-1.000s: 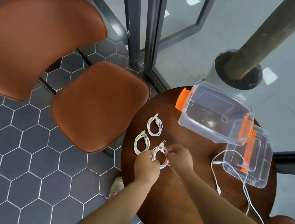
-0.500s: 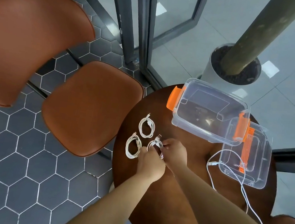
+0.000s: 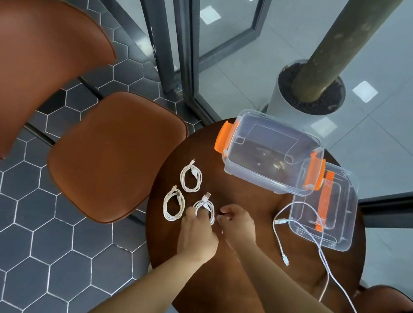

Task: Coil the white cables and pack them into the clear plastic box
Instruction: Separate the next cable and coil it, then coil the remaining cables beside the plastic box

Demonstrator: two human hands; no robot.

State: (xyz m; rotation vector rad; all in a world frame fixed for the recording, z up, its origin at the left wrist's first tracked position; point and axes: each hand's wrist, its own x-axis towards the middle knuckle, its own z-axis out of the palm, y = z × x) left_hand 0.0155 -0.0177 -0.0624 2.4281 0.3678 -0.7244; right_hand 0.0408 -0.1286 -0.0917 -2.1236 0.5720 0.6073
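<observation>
Where the round wooden counter (image 3: 235, 280) stands on dark hexagon floor tiles (image 3: 16, 235) beside a brown chair (image 3: 110, 153), the left hand (image 3: 196, 230) curls its fingers (image 3: 191, 211) through a coiled white cable (image 3: 204, 208); the right hand (image 3: 239, 223) rests half-closed just beside it. The clear plastic box (image 3: 272, 153) sits empty beyond.
</observation>
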